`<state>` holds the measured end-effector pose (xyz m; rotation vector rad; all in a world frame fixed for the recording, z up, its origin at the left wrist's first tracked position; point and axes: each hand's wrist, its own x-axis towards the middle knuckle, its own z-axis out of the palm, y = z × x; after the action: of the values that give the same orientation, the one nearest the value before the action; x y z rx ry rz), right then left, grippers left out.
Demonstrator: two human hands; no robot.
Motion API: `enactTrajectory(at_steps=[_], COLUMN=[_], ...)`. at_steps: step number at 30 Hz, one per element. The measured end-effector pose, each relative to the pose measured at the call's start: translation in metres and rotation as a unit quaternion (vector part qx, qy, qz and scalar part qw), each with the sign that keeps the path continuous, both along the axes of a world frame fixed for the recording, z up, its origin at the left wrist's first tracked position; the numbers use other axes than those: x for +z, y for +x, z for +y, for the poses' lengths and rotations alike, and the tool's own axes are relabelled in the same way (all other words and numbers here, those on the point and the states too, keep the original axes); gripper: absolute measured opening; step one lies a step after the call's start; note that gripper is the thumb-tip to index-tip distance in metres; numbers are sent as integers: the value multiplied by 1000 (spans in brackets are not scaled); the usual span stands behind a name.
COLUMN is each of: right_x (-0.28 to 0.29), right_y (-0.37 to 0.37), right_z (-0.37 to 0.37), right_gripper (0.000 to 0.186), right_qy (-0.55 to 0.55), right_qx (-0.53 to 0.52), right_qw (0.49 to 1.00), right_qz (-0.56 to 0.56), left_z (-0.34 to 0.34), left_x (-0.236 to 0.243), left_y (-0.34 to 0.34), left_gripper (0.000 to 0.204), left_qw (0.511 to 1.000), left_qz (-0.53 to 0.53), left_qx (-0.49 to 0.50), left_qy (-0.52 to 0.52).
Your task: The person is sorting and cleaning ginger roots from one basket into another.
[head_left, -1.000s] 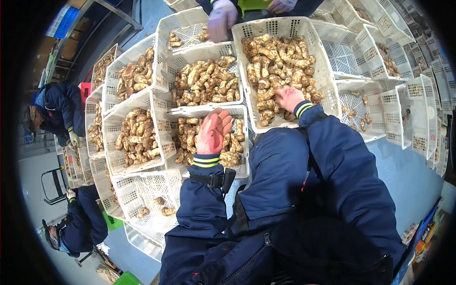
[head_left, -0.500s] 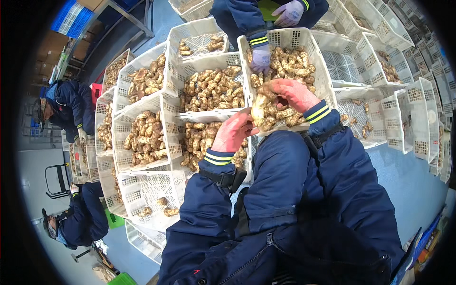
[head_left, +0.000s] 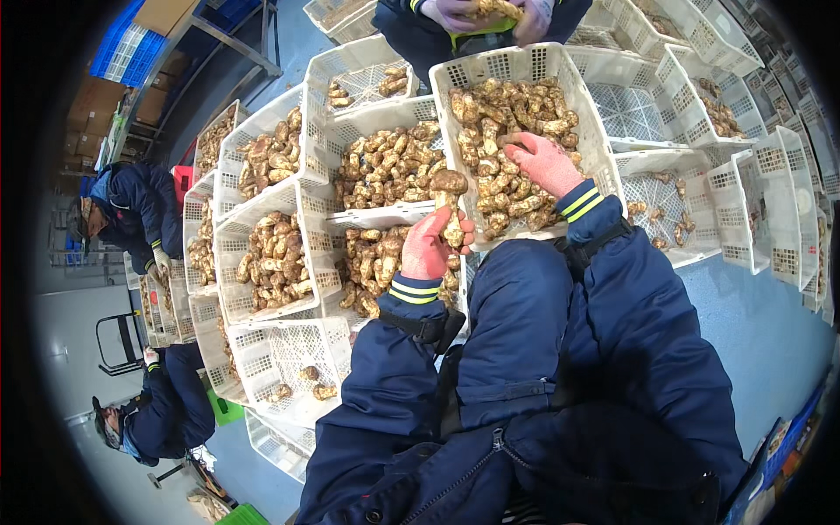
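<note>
My left hand [head_left: 430, 248], in a pink glove, is closed on the stem of a mushroom [head_left: 449, 184], its brown cap upward, beside the near left corner of a white perforated crate [head_left: 604, 166]. Inside that crate lies a heap of brown and cream mushrooms [head_left: 525, 201]. Over the heap, my right hand [head_left: 549, 166], gloved in pink too, reaches in from the right with its fingers apart, the tips at the mushrooms. Whether the fingertips press on one is hard to see.
Opposite me a person in purple gloves [head_left: 529, 22] holds a mushroom [head_left: 494, 9]. More white crates surround us; the left ones [head_left: 267, 302] hold mushroom heaps, while a near-left crate [head_left: 289, 350] has only a few. Two other people [head_left: 140, 206] work at far left.
My hands have parted: the left now holds a mushroom alone, lower down, and the right has moved over the heap. The person opposite has drawn a hand out of the crate.
</note>
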<state>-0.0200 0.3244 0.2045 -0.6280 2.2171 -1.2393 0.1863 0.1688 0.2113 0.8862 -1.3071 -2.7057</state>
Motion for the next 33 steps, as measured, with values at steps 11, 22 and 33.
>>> enactTrajectory(at_steps=[11,22,33], right_x=[-71,-136,-124], right_y=[-20,22,18], right_z=[34,26,9], right_gripper=[42,24,30], right_qy=[361,373,454], right_qx=[171,432,393], right_qw=[911,773,712], right_qz=[104,277,364], left_z=[-24,-54,-86], left_x=[-27,-106,-127], left_y=[42,143,168], left_gripper=[35,25,44], left_qw=[998,967,948], left_qz=[28,-33,-60], left_qx=[37,136,266], left_qy=[42,211,164])
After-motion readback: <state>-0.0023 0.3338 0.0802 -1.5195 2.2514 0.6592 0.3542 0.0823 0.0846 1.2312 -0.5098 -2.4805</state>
